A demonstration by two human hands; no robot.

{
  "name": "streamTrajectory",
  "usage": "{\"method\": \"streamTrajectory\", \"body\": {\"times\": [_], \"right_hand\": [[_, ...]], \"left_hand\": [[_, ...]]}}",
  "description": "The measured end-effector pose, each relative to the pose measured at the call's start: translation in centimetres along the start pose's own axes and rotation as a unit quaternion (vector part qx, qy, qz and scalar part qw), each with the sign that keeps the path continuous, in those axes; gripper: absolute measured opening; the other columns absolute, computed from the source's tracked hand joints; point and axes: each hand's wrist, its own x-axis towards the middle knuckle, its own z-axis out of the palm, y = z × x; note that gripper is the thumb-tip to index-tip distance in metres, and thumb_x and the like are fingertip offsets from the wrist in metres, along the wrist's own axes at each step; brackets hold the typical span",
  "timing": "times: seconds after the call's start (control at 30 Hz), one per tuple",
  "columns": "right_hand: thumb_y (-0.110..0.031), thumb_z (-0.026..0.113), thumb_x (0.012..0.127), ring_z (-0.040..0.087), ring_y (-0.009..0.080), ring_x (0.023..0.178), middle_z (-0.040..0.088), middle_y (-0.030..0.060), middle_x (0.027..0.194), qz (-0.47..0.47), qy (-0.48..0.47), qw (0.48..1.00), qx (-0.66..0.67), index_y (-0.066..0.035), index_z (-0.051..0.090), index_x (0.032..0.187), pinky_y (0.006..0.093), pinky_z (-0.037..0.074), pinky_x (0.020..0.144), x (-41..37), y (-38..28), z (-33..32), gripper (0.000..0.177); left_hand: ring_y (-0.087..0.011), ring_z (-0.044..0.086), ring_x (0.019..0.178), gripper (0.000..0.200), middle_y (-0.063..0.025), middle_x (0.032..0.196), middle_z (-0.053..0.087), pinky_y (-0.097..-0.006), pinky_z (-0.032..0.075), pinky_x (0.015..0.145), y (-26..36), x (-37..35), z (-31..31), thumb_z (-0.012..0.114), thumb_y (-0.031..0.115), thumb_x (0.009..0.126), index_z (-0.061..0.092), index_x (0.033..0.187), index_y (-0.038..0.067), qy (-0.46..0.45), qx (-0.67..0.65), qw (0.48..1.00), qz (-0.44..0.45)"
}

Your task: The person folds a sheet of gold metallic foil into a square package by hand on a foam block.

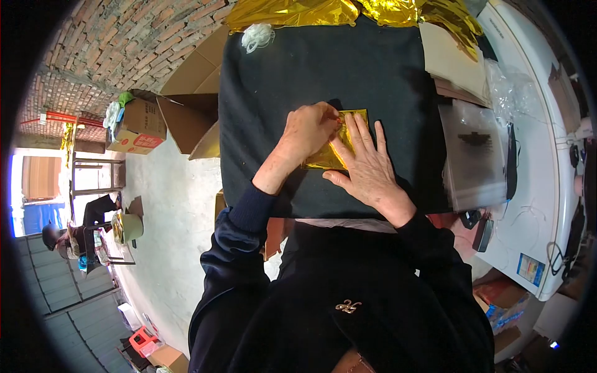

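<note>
A flat, square piece of shiny gold foil (322, 161) lies on the black cloth (286, 74) that covers the table, close to its front edge. My left hand (306, 132) is at the foil's upper left, its fingers curled and pinched together on the foil near the edge. Whatever lies under those fingertips is mostly hidden. Flat across the right part of the foil rests my right hand (371, 166), fingers stretched out and thumb spread to the left, pressing on it. Both hands cover much of the foil.
Loose gold foil sheets (292, 12) and a white string bundle (257, 38) lie at the far edge. Pale card sheets (453, 57) and clear plastic bags (476, 171) are on the right, beside a white appliance (528, 230). Cardboard boxes (189, 121) stand left; a person (68, 241) sits farther off.
</note>
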Motion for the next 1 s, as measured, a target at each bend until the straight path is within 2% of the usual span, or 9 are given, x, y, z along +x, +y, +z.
{"method": "streamTrajectory", "body": {"times": [0.1,0.2,0.3,0.37,0.5,0.6,0.8,1.0], "right_hand": [[-0.062,0.062,0.094,0.008,0.0373,0.16,0.018,0.0259,0.168,-0.003,0.0,1.0,-0.001,-0.011,0.05,0.153,0.0612,0.003,0.127,0.0,0.1,0.1,0.078],[-0.062,0.062,0.094,0.008,0.0376,0.16,0.018,0.0263,0.168,-0.006,0.002,1.0,-0.001,-0.011,0.052,0.151,0.0614,0.003,0.127,0.0,0.1,0.1,0.077],[-0.064,0.061,0.094,0.006,0.0384,0.16,0.018,0.0273,0.168,-0.014,0.01,1.0,-0.005,-0.011,0.055,0.149,0.0623,0.002,0.126,-0.1,0.3,0.3,0.076],[-0.069,0.058,0.093,0.004,0.0394,0.16,0.016,0.0288,0.168,-0.024,0.022,0.999,-0.017,-0.013,0.061,0.145,0.0639,-0.002,0.126,-0.1,0.7,1.1,0.076],[-0.069,0.058,0.093,0.004,0.0397,0.16,0.016,0.029,0.168,-0.028,0.031,0.999,-0.02,-0.013,0.061,0.145,0.0641,-0.002,0.125,-0.1,0.7,1.3,0.077],[-0.069,0.058,0.093,0.003,0.0396,0.16,0.016,0.0288,0.168,-0.03,0.037,0.999,-0.015,-0.012,0.061,0.144,0.0642,-0.002,0.125,-0.1,0.8,1.5,0.077],[-0.069,0.059,0.092,0.005,0.0394,0.159,0.021,0.0278,0.167,-0.028,0.023,0.999,-0.016,-0.009,0.06,0.144,0.065,-0.003,0.125,0.0,0.7,1.4,0.079],[-0.069,0.059,0.092,0.009,0.0386,0.159,0.026,0.0264,0.165,-0.028,0.023,0.999,-0.024,-0.009,0.06,0.143,0.0652,-0.002,0.125,0.0,0.8,1.5,0.079]], "left_hand": [[-0.0326,0.068,0.101,0.03,-0.014,0.098,0.077,-0.045,0.046,0.091,-0.8,-0.1,0.6,0.062,0.02,0.093,0.075,0.113,0.003,0.032,0.077,0.995,0.061],[-0.0313,0.062,0.108,0.032,-0.0135,0.103,0.076,-0.0446,0.04,0.095,-0.7,-0.2,0.8,0.063,0.024,0.092,0.077,0.114,0.005,0.02,0.114,0.992,0.04],[-0.0309,0.067,0.093,0.031,-0.016,0.1,0.076,-0.0445,0.045,0.093,-0.6,-0.7,1.1,0.067,0.023,0.093,0.076,0.114,0.002,0.075,0.204,0.972,0.091],[-0.0321,0.063,0.097,0.031,-0.0149,0.102,0.075,-0.0462,0.044,0.092,-0.4,-0.7,1.2,0.067,0.026,0.093,0.077,0.112,0.003,0.061,0.219,0.971,0.074],[-0.0326,0.062,0.096,0.031,-0.0142,0.097,0.073,-0.0476,0.043,0.089,-0.7,-0.6,1.5,0.067,0.028,0.093,0.078,0.11,0.005,0.072,0.235,0.966,0.084],[-0.0316,0.061,0.1,0.03,-0.0129,0.1,0.072,-0.0472,0.042,0.089,-0.7,-0.2,1.5,0.066,0.028,0.094,0.078,0.109,0.005,0.045,0.234,0.969,0.06],[-0.0285,0.058,0.105,0.027,-0.0093,0.107,0.07,-0.0434,0.039,0.09,-1.1,-0.1,2.3,0.064,0.027,0.095,0.078,0.109,0.009,0.102,0.273,0.953,0.086],[-0.025,0.059,0.099,0.023,-0.0065,0.097,0.067,-0.0428,0.039,0.087,-0.6,-0.4,2.9,0.066,0.031,0.095,0.077,0.103,0.013,0.143,0.359,0.915,0.115]]}}
